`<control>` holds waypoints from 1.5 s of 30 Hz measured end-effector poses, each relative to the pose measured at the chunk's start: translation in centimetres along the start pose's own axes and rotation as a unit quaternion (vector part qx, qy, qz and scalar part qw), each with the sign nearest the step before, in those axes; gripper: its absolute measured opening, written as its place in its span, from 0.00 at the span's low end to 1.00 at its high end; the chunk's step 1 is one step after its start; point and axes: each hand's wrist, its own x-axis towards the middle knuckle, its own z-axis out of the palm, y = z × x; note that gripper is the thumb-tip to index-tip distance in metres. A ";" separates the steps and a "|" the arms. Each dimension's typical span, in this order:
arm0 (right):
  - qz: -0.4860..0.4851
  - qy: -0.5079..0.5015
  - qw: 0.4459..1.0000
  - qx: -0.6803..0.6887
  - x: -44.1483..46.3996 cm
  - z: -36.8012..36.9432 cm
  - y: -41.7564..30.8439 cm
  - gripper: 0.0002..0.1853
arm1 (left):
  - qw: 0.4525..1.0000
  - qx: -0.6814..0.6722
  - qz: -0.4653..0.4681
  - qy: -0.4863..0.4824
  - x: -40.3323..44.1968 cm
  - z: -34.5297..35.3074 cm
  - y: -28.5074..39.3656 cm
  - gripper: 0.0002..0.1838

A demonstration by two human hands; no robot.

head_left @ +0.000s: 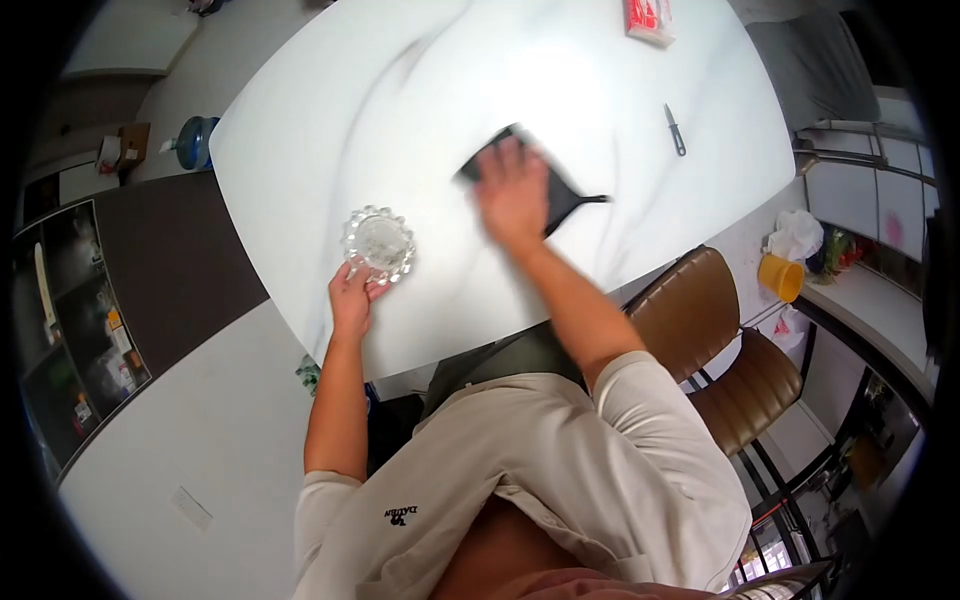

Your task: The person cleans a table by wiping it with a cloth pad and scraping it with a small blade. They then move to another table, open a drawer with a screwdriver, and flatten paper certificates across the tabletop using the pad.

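A round clear glass dish with a scalloped rim stands on the white marbled table. My left hand holds its near edge, thumb and fingers at the rim. To the right, my right hand lies spread and slightly blurred over a black dustpan-like item, whose narrow handle points right. The palm hides much of this item, and its far corner shows beyond the fingers. What lies under the palm is hidden.
A small knife lies on the table's right side. A red and white packet is at the far edge. Brown chairs stand at the near right, with a yellow bin beyond. A blue water bottle stands left of the table.
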 end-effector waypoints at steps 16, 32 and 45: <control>0.011 -0.012 1.000 0.007 -10.2 -1.9 7.3 0.34 | 0.997 0.029 0.018 -0.062 1.9 4.2 5.9 0.21; 0.083 -0.017 0.996 -0.002 -12.5 -2.7 10.2 0.36 | 0.988 0.013 0.028 -0.149 9.6 23.4 5.4 0.17; 0.091 0.024 0.994 -0.051 -8.3 -0.9 7.6 0.35 | 0.991 0.112 0.031 -0.064 3.8 16.5 8.8 0.30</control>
